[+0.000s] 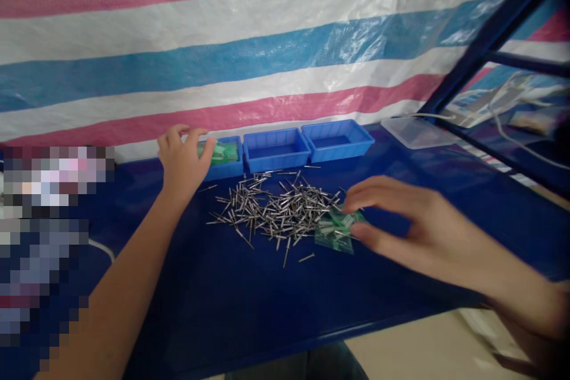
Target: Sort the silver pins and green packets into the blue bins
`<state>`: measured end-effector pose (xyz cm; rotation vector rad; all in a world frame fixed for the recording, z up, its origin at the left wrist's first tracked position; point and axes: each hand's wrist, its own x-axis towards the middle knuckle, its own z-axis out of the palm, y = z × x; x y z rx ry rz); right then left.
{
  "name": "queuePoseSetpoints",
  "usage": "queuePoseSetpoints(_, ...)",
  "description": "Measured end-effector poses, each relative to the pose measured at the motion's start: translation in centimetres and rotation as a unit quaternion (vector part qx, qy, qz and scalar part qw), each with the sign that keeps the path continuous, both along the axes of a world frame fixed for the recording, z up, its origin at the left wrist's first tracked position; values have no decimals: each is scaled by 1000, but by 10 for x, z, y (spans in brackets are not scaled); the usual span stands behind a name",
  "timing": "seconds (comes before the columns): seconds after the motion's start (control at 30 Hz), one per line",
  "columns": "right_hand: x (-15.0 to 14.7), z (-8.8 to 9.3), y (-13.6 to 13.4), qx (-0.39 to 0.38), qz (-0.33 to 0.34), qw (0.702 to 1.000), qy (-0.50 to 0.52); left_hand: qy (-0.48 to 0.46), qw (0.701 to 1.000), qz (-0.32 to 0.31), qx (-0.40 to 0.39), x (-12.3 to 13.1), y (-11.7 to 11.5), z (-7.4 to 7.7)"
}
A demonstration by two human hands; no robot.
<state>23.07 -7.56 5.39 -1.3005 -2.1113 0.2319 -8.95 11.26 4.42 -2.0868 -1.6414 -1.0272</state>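
Note:
My left hand (pixel 182 157) is at the left blue bin (pixel 225 172), its thumb and fingers apart over the near-left side. Green plastic bags (pixel 225 152) lie inside that bin, partly covered by the hand. On the table's right, my right hand (pixel 409 225) has its thumb and fingers apart, slightly blurred. Its fingertips are beside a small clear-and-green plastic bag (pixel 333 231) with metal pieces in it; whether they touch it I cannot tell. Between the hands spreads a loose pile of metal blind rivets (pixel 285 208), which the bag partly overlaps.
Two more blue bins, a middle one (pixel 276 160) and a right one (pixel 338 145), stand in a row along the striped sheet (pixel 267 86). A clear plastic lid (pixel 418 132) lies at the back right of the blue table (pixel 231 309), near a dark metal frame (pixel 485 41).

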Motion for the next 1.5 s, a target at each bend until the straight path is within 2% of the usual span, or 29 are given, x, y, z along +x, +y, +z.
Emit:
queuePoseSetpoints(0.1,9,-26,-4,-21,11,991,-132,34,994,-106,-18,20,-40,7)
queuePoseSetpoints(0.2,9,-47,-4,-6,-4,981,-196,101,959,-243,-102,44,-87,6)
queuePoseSetpoints(0.27,6,-52,-2,9,2,978,-207,140,944,-261,-146,52,-109,-1)
queuePoseSetpoints(0.33,1,-52,-1,35,4,977,-212,161,947,-223,-169,51,-119,-11)
queuePoseSetpoints(0.47,-5,-48,3,110,15,968,-226,134,964,-118,-198,27,-113,-30)
queuePoseSetpoints(0.6,-5,-45,15,147,-6,964,-221,105,964,-66,-235,10,-108,-44)
queuePoseSetpoints(0.8,-13,-26,49,63,-26,990,-121,110,958,-44,-262,21,-108,-52)
queuePoseSetpoints(0.9,-27,-17,68,27,-15,999,-32,109,957,-72,-257,28,-107,-51)
queuePoseSetpoints(0.97,-38,-16,82,4,6,1000,5,95,965,-90,-228,28,-106,-51)
queuePoseSetpoints(1.07,-52,-19,100,-19,34,999,10,59,981,-38,-180,21,-104,-53)
queuePoseSetpoints(1.17,-61,-23,110,32,49,998,9,50,979,25,-198,12,-100,-54)
queuePoseSetpoints(1.27,-64,-22,111,78,61,994,38,65,972,5,-224,12,-99,-55)
queuePoseSetpoints(1.33,-65,-20,108,77,70,992,77,73,971,-28,-228,19,-102,-56)
queuePoseSetpoints(1.5,-63,-24,101,-37,66,981,181,63,962,-106,-243,41,-114,-57)
